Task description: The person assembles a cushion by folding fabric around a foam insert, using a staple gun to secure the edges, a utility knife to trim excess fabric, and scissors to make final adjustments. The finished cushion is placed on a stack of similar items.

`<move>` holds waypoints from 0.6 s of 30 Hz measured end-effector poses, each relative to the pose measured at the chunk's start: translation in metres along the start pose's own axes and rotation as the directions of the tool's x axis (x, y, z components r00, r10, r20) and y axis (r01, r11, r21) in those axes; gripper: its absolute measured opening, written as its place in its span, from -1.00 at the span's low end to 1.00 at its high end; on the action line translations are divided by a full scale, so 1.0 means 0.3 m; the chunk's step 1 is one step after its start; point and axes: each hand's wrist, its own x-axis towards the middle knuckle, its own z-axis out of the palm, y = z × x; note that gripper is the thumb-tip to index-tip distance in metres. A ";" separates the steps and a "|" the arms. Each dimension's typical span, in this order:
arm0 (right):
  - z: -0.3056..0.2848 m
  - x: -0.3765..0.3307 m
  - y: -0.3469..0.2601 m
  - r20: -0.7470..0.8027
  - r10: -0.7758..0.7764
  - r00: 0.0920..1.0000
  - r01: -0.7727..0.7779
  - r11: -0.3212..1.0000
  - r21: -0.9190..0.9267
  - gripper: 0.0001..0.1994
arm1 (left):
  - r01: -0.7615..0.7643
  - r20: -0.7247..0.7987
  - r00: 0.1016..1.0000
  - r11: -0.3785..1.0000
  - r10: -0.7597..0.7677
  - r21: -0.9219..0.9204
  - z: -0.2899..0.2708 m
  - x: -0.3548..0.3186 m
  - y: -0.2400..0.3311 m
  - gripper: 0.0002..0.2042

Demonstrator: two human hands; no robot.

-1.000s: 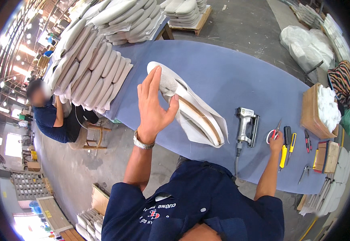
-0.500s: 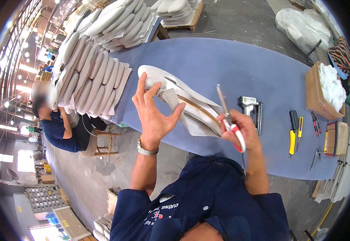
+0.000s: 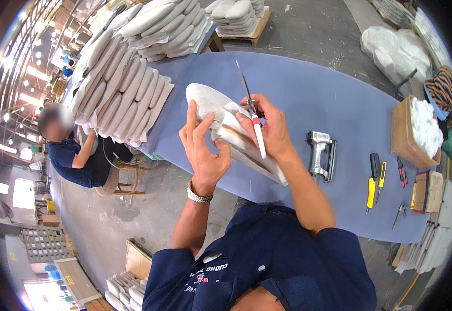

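Note:
A light grey fabric-covered pad (image 3: 201, 98) with a bare wooden edge showing lies tilted over the near side of the blue table. My left hand (image 3: 206, 155) grips its left end, fingers on the grey cover and thumb by the folded white cloth. Scissors (image 3: 257, 137) with red and white handles are in my right hand (image 3: 273, 127), their blades pointing up and away from me. The right fingers also press the loose cloth at the pad's middle. Part of the wooden edge is hidden by the hands and cloth.
On the blue table (image 3: 293, 83) lie a staple gun (image 3: 321, 155), a yellow cutter (image 3: 371, 193), a yellow-handled tool (image 3: 381, 175) and red-handled pliers (image 3: 402, 173). A carton (image 3: 406, 137) of white stuffing stands at right. Pads (image 3: 127, 98) are stacked at left, near a seated person (image 3: 75, 163).
My right hand and the scissors have moved left along the pad, from its right end to its middle. The scissors have turned more upright. My left hand keeps its hold.

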 end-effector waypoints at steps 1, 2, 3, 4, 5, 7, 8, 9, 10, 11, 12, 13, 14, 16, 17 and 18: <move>0.005 0.004 -0.003 0.004 -0.004 1.000 0.004 1.000 0.012 -0.73 | 0.051 -0.053 0.997 0.998 -0.053 -0.042 0.017 -0.014 -0.015 -0.39; 0.017 0.000 -0.009 -0.006 -0.046 0.999 0.046 0.999 0.001 -0.81 | 0.104 -0.096 0.989 0.991 -0.112 -0.081 0.029 -0.031 -0.026 -0.43; 0.032 -0.003 -0.006 -0.027 -0.030 0.999 0.030 0.999 0.014 -0.81 | 0.154 -0.138 0.976 0.980 -0.171 -0.122 0.039 -0.042 -0.031 -0.46; 0.049 -0.007 0.004 -0.049 -0.013 0.999 0.015 1.000 0.027 -0.80 | 0.161 -0.165 0.968 0.974 -0.187 -0.157 0.051 -0.045 -0.033 -0.53; 0.061 -0.012 0.017 -0.073 0.004 0.997 -0.001 0.999 0.034 -0.79 | 0.166 -0.192 0.960 0.966 -0.204 -0.198 0.069 -0.034 -0.025 -0.59; 0.060 -0.023 0.044 -0.058 -0.007 0.998 0.010 0.999 0.046 -0.81 | 0.193 -0.197 0.946 0.934 -0.259 -0.300 0.089 -0.029 -0.020 -0.69; 0.050 -0.024 0.052 -0.050 -0.015 0.999 0.017 0.998 0.052 -0.82 | 0.216 -0.177 0.939 0.908 -0.294 -0.359 0.095 -0.030 -0.021 -0.72; 0.035 -0.027 0.053 -0.018 0.012 1.000 -0.011 0.999 0.053 -0.84 | 0.238 -0.154 0.932 0.877 -0.327 -0.418 0.101 -0.030 -0.025 -0.75; 0.013 -0.031 0.051 0.014 0.039 0.999 -0.040 0.998 0.053 -0.86 | 0.219 -0.171 0.938 0.899 -0.300 -0.379 0.107 -0.035 -0.042 -0.79; -0.018 -0.036 0.051 0.043 0.069 0.997 -0.071 0.996 0.046 -0.88 | 0.202 -0.172 0.945 0.910 -0.278 -0.362 0.111 -0.028 -0.033 -0.79; -0.056 -0.031 0.051 0.072 0.090 0.993 -0.090 0.996 -0.006 -0.90 | 0.184 -0.172 0.952 0.920 -0.255 -0.346 0.113 -0.015 -0.016 -0.79; -0.079 -0.027 0.056 0.076 0.092 0.993 -0.091 0.996 -0.006 -0.90 | 0.165 -0.172 0.958 0.929 -0.231 -0.330 0.115 -0.006 0.000 -0.79; -0.101 -0.024 0.060 0.074 0.093 0.993 -0.093 0.996 -0.006 -0.91 | 0.131 -0.176 0.964 0.935 -0.197 -0.329 0.123 0.000 0.012 -0.82; -0.140 -0.024 0.087 0.037 0.084 0.996 -0.082 0.996 -0.045 -0.89 | 0.061 -0.186 0.974 0.942 -0.128 -0.329 0.142 0.012 0.039 -0.86; -0.149 -0.025 0.080 -0.010 0.113 0.994 -0.113 0.990 -0.086 -0.88 | 0.050 -0.182 0.977 0.945 -0.115 -0.324 0.147 0.021 0.050 -0.87; -0.156 -0.028 0.067 -0.059 0.140 0.988 -0.146 0.981 -0.126 -0.86 | 0.039 -0.179 0.979 0.947 -0.101 -0.319 0.151 0.030 0.063 -0.87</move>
